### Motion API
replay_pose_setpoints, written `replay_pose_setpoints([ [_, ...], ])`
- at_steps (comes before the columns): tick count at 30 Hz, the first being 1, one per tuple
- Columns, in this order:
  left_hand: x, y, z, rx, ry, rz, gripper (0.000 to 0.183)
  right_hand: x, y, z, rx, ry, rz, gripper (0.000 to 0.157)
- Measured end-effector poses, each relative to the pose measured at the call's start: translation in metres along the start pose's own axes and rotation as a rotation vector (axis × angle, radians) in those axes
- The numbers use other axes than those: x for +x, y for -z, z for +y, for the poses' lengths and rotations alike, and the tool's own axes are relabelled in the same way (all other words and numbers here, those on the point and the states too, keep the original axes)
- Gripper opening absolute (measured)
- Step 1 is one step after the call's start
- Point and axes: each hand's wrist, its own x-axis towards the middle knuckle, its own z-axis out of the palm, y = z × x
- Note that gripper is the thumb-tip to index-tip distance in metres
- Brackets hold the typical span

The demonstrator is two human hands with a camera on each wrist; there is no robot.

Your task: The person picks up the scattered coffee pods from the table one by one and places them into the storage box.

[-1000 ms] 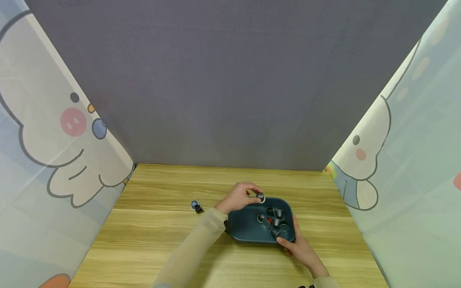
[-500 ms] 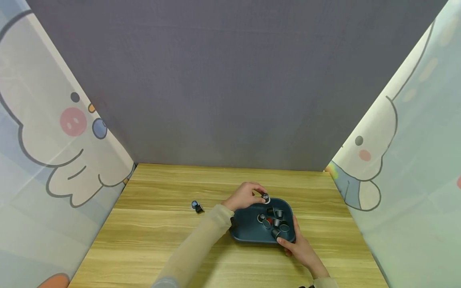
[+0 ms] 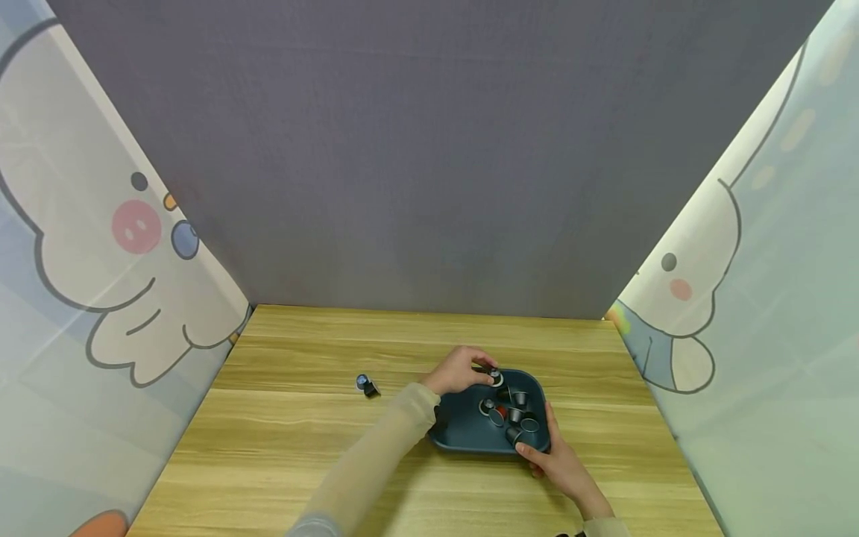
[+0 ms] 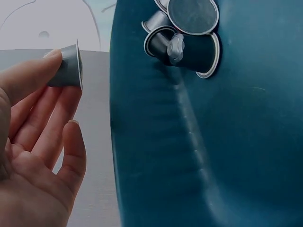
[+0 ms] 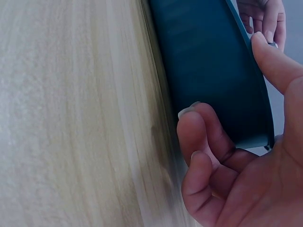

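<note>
My left hand [image 3: 458, 373] pinches a dark coffee capsule [image 4: 68, 71] between thumb and fingers, over the far part of a dark blue-green tray [image 3: 463, 429]. Its pale rim faces away from the palm in the left wrist view. My right hand [image 3: 562, 466] grips the tray at its near right corner, thumb over the rim and fingers curled against the outer wall [image 5: 203, 61]. Inside the tray, several capsules [image 3: 515, 415] lie jumbled toward the right, mostly dark or silvery, with a bit of red among them. The left sleeve and wrist cover the tray's left side.
Two more capsules, one with a blue top [image 3: 363, 382] and one black [image 3: 372, 391], lie on the wooden table [image 3: 288, 432] left of the tray. A grey panel [image 3: 429, 186] stands behind the table, with cartoon-printed sheets [image 3: 94, 224] at both sides.
My left hand has moved right with its capsule, then lowered slightly toward the tray. The right hand and tray have stayed in place.
</note>
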Motion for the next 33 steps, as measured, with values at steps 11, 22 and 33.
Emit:
replay_pose_setpoints([
  [11,0.001,-0.008,-0.002,0.0,0.089,-0.036,0.027,0.0,0.0,-0.001,-0.015,-0.001,0.023,0.109],
  [22,0.003,-0.016,-0.01,0.025,0.13,-0.049,0.026,-0.001,0.001,-0.001,0.004,-0.002,0.013,0.109],
  [33,0.002,-0.021,-0.016,0.111,0.132,-0.071,0.024,-0.001,0.0,-0.001,0.007,-0.003,0.0,0.109],
])
